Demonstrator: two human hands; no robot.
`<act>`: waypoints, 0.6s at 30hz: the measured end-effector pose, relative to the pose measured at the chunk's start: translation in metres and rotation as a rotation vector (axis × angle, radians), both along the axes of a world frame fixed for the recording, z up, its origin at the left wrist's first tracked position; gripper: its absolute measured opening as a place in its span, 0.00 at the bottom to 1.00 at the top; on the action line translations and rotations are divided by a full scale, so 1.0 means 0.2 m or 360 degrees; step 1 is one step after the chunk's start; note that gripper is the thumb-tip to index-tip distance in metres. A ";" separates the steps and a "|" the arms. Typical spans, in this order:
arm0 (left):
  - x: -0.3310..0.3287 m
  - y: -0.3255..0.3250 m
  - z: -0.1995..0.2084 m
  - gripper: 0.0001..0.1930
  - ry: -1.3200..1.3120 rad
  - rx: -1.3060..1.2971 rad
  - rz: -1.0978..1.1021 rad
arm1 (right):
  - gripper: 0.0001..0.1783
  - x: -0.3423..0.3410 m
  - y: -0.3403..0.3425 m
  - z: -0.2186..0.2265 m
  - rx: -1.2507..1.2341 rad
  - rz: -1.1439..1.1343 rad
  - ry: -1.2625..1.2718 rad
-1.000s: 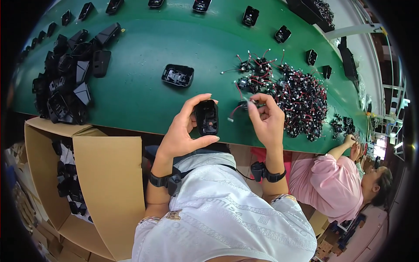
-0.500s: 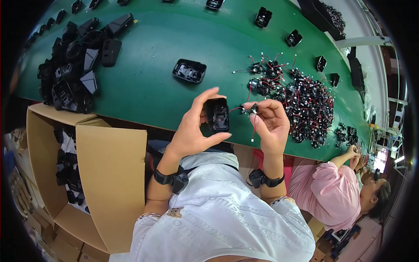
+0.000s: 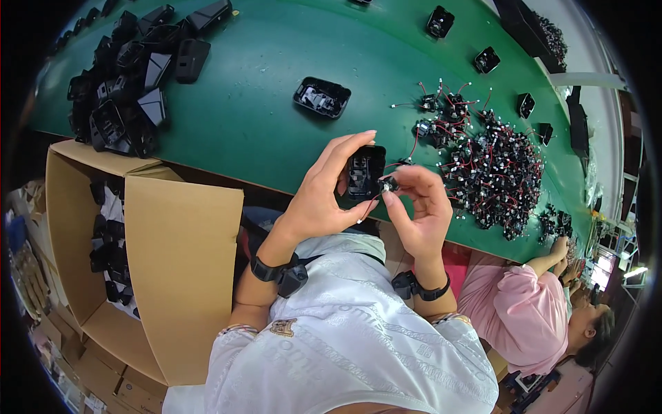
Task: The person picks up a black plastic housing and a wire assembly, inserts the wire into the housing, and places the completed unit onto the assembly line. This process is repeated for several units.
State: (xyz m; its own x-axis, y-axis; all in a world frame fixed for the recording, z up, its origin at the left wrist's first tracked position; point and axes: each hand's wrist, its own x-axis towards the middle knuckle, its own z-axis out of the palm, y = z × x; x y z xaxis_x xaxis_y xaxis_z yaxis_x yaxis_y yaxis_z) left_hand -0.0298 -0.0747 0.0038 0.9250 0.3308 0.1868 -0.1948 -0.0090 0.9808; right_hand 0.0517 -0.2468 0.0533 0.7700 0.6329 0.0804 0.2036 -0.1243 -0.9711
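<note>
My left hand (image 3: 329, 185) is wrapped round a black plastic housing (image 3: 365, 172), its hollow inside facing up, above the table's near edge. Between the thumb and fingertips of my right hand (image 3: 420, 207) is a small black component with red wires (image 3: 388, 185), held right beside the housing's right edge. One wire end with a white plug dangles below it. Farther off, another open housing (image 3: 322, 96) with parts inside lies on the green table. To the right of my right hand spreads a large heap of wired components (image 3: 500, 172).
A pile of black housings (image 3: 121, 90) covers the table's left end. An open cardboard box (image 3: 183, 276) with black parts stands at the near left. More housings (image 3: 440, 22) lie along the far side. At the right, a person in pink (image 3: 520, 310) works at the table.
My right hand has moved left, bringing the wired component up against the housing. The view has shifted, so the table things appear farther right and higher.
</note>
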 end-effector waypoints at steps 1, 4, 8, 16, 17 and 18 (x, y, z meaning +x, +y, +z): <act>0.00 0.00 0.00 0.47 -0.0007 0.0010 -0.0004 | 0.20 0.00 0.01 0.01 -0.0002 -0.0070 0.0042; 0.00 0.00 0.00 0.47 -0.0040 -0.0052 -0.0005 | 0.19 0.01 0.00 -0.01 -0.0020 0.0039 -0.0224; 0.00 0.00 0.00 0.47 -0.0084 -0.0077 0.0027 | 0.18 0.03 0.02 -0.02 0.0014 0.0096 -0.0227; -0.02 0.02 0.03 0.47 0.0068 -0.0088 -0.0119 | 0.13 0.02 0.04 -0.01 0.0050 0.0016 0.0163; -0.02 0.02 0.02 0.47 0.0070 -0.0091 -0.0117 | 0.12 0.02 0.04 0.00 0.0090 0.0019 0.0262; -0.01 0.01 0.00 0.46 0.0009 -0.0084 -0.0062 | 0.11 0.02 0.05 0.01 0.0121 0.0020 0.0273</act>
State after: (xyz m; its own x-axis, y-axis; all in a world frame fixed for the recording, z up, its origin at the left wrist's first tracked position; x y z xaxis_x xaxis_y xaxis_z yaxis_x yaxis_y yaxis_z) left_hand -0.0318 -0.0719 0.0040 0.9383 0.3039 0.1649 -0.1886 0.0501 0.9808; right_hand 0.0550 -0.2360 0.0552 0.7687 0.6396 -0.0036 0.0351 -0.0477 -0.9982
